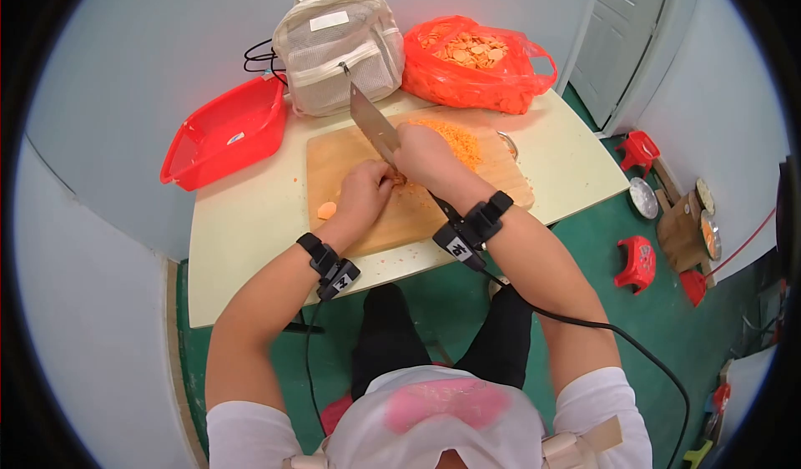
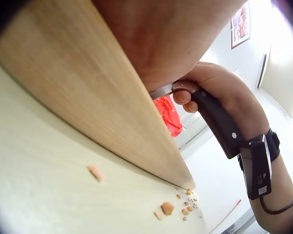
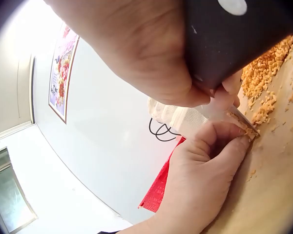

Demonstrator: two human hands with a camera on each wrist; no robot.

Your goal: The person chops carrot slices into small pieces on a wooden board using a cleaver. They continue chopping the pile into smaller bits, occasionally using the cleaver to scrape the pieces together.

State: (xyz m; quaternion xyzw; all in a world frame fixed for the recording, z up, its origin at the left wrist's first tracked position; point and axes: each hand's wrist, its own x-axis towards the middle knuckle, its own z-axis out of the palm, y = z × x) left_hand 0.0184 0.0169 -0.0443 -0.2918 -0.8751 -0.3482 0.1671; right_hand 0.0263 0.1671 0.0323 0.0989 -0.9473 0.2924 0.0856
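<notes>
The right hand (image 1: 425, 158) is gripping the dark handle of a cleaver (image 1: 373, 125), fingers wrapped round it, with the blade angling up and away toward the mesh backpack (image 1: 338, 45). The left hand (image 1: 365, 192) is lying just beside it on the wooden cutting board (image 1: 334, 164), fingers curled and bunched against the blade's heel, pinning down what is probably a small piece of carrot (image 3: 248, 129); the piece is mostly hidden under the fingertips, so I cannot tell its shape. Both forearms are reaching forward from the seated person, wrists close together over the middle of the board.

A heap of minced carrot (image 1: 457, 138) is sitting on the board's far right part, touching the right hand's far side. One round carrot slice (image 1: 326, 210) is lying on the board left of the left hand. The board's near edge is running close to the table's (image 1: 242, 219) front edge, with crumbs scattered along it. Bare tabletop is lying to the left of the board; a red basket (image 1: 225, 131) is standing at the far left corner and a red bag of carrot slices (image 1: 471, 60) at the far right.

The wrist views are cutting off the blade's tip and most of the table.
</notes>
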